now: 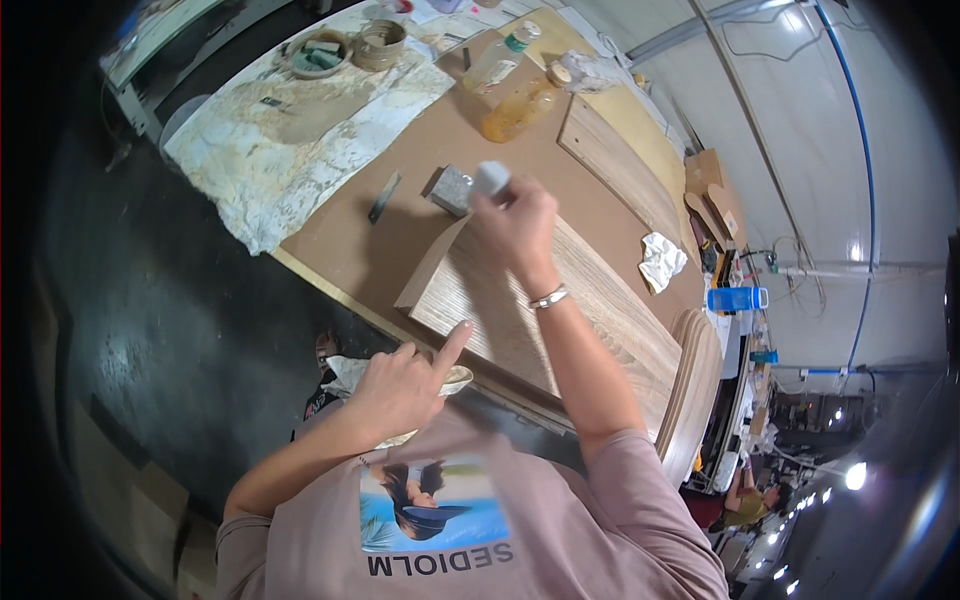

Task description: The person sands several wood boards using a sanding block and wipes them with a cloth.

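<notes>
Head view: your right hand (515,222) is stretched out over the far end of the pale wood panel (540,310) and is closed around a small whitish rounded object (491,177), which pokes out above the fingers. I cannot tell what the object is. Just beside it, on the brown bench top (350,235), sits a small speckled grey block (452,189), touching or nearly touching the panel's far corner.

Your left hand (405,385) is at the near edge of the bench, fist loosely curled and index finger pointing out so that the tip meets the panel's near edge. Under this hand lies a crumpled whitish cloth (350,372).

A bracelet (549,297) is on your right wrist.

A flat dark metal blade (384,197) lies on the bench left of the block, well apart from both hands. Toward the far side of the bench stand a clear bottle with a green cap (500,60) and an amber bottle (520,108). A stained white sheet (300,130) covers the far left corner. A crumpled paper (660,260) rests by the right edge.
</notes>
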### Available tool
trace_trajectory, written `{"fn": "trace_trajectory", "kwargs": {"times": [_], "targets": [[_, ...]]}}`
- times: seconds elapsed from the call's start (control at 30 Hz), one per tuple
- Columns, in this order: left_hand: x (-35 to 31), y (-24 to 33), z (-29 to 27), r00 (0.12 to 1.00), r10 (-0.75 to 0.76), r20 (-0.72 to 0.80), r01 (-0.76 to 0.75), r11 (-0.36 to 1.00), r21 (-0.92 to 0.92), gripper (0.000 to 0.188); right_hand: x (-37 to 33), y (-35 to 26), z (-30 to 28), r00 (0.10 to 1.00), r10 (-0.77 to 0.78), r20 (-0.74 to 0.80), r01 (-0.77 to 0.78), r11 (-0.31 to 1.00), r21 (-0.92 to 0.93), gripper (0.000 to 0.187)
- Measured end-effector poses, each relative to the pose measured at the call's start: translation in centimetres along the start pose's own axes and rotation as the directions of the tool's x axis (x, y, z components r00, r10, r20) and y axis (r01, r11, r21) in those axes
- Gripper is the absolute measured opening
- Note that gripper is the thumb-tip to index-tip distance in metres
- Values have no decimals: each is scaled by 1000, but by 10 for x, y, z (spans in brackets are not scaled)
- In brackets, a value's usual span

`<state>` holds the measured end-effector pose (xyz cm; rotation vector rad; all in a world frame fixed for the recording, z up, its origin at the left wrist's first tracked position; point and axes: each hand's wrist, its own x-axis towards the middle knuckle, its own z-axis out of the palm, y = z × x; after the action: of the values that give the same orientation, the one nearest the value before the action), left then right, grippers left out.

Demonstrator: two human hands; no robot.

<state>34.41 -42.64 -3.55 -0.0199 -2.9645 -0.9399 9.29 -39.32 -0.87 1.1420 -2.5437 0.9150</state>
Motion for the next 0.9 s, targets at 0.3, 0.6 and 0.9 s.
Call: {"fn": "trace_trajectory", "kwargs": {"times": [0.3, 0.6, 0.9], "targets": [[8, -1, -8, 997, 46, 60, -46, 999, 11, 105, 14, 51, -34, 917, 336, -213, -364, 925, -108, 32], [14, -5, -24, 985, 116, 128, -115, 993, -13, 105, -12, 93, -55, 848, 391, -358, -491, 832, -256, 29], [19, -13, -16, 968, 227, 110, -223, 974, -46, 108, -9, 66, -38, 792, 489, -364, -538, 842, -40, 31]]}}
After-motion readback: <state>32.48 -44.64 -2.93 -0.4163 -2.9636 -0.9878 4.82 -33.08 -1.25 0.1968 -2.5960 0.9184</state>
